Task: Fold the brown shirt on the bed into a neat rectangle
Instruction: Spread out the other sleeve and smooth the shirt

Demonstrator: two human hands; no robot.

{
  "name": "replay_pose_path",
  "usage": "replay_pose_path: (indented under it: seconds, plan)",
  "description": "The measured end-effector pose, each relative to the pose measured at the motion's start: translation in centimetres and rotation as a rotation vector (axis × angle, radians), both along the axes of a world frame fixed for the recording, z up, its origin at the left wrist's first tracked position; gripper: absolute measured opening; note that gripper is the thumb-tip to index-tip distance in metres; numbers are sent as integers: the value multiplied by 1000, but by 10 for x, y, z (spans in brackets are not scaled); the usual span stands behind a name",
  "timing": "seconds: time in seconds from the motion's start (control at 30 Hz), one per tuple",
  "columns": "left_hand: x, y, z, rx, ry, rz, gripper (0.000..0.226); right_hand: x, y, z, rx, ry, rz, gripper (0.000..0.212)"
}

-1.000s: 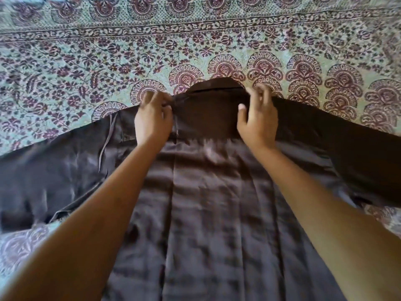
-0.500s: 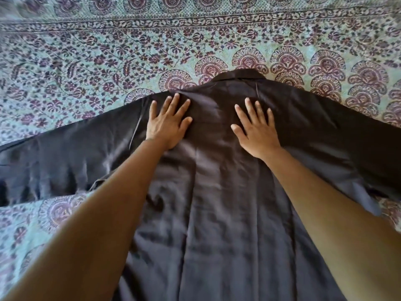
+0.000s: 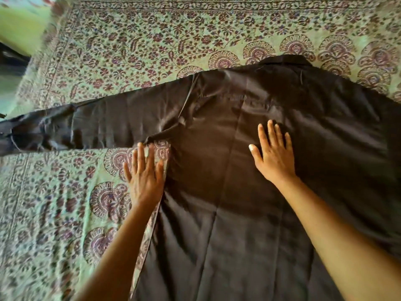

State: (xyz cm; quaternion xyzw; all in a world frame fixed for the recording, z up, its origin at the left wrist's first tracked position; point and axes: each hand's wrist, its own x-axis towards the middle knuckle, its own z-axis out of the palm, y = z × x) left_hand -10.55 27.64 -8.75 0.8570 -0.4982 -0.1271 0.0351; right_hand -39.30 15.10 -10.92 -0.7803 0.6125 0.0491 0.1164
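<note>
The brown shirt (image 3: 227, 170) lies spread flat, back side up, on the bed, its collar at the far right and its left sleeve stretched out toward the left edge of the view. My left hand (image 3: 145, 174) rests flat with fingers apart at the shirt's left side seam, just below the armpit, partly on the bedspread. My right hand (image 3: 273, 155) lies flat and open on the middle of the shirt's back. The right sleeve runs out of view on the right.
The bedspread (image 3: 152, 51) is pale green with a dark red floral and fan pattern. Its far left corner and the bed's edge (image 3: 32, 68) show at the upper left, with a dark gap beyond.
Both hands have slid down from the collar and shoulders to the mid back. The left hand moved outward to the side seam. The view has swung left.
</note>
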Motion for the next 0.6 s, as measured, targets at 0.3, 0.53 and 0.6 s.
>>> replay_pose_path:
  seconds: [0.3,0.53,0.6]
  plan:
    - [-7,88,42,-12,217,321,20,100,59,39,42,-225,256,59]
    - [-8,122,43,160,544,210,57,188,67,40,244,-180,319,51]
    - [-8,122,42,277,561,174,54,204,65,37,284,-130,231,53]
